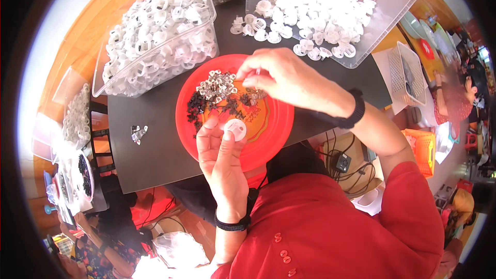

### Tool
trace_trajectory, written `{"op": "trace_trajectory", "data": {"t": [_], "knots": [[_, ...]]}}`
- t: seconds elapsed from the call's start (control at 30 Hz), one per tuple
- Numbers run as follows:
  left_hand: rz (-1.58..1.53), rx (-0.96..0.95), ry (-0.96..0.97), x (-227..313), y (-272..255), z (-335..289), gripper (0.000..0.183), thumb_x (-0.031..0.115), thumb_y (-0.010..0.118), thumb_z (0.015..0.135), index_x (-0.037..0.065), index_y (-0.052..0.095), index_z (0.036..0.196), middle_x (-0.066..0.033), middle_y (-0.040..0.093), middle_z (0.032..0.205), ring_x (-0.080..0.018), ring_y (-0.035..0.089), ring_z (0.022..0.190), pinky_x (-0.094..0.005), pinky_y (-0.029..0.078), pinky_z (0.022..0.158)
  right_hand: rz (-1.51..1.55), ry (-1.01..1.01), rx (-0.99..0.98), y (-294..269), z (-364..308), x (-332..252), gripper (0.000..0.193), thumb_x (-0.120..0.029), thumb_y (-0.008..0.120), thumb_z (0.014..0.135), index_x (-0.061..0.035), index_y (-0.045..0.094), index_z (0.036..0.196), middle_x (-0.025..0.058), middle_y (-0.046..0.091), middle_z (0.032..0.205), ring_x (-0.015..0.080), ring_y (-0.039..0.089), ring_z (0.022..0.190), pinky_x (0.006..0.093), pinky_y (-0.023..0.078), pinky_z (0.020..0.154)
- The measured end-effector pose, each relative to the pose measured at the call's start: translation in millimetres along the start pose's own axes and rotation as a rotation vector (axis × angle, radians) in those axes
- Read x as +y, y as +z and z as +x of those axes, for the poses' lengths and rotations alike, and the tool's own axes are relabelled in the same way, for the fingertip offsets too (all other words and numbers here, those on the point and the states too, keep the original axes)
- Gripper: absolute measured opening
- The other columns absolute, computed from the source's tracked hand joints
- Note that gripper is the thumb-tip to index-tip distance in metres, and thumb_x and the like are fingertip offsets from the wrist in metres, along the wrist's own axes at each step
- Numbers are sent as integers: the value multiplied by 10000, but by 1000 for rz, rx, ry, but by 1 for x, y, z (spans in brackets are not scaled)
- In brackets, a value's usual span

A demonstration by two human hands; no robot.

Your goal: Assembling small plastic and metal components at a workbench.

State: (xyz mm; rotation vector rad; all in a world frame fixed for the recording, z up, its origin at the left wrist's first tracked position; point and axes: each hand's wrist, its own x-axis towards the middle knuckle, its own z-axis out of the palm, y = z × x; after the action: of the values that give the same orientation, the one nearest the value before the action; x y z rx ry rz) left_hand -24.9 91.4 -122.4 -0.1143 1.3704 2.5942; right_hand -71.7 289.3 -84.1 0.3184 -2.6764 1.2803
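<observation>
My left hand (226, 169) pinches a small white round plastic disc (235, 129) between thumb and fingers, above the near part of a round red tray (283, 134). Over the tray's far right side is my right hand (284, 76), fingertips closed together; whatever they hold is too small or hidden to name. Close to those fingertips lies a heap of small shiny metal pieces (216, 88). Small black parts (195, 108) are piled along the tray's left, with more scattered across its middle.
A clear bin (155, 67) heaped with white plastic parts stands far left. Another clear bin (380, 31) lies far right, white parts (320, 10) spilling onto the dark table (155, 150). A few loose metal pieces (138, 134) lie left. Co-workers sit at both sides.
</observation>
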Motion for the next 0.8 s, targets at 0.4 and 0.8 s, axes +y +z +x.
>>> {"op": "trace_trajectory", "data": {"t": [0.4,0.8], "knots": [[-28,-43,-64,-2,-6,5,231,52,536,959,24,558,1188,-119,592,1213,-171,611,1043,-307,501,902,-396,-174,-104,22,-13,30,44,-66,692,761,-63,648,764,97,605,748,304,621,713,414,476,618],[75,-67,-63,-2,3,6,122,81,543,970,34,571,1079,-80,647,1035,-114,608,926,-266,485,840,330,13,-223,8,-17,-3,93,-83,685,844,-8,674,898,84,666,803,179,632,762,303,485,722]]}}
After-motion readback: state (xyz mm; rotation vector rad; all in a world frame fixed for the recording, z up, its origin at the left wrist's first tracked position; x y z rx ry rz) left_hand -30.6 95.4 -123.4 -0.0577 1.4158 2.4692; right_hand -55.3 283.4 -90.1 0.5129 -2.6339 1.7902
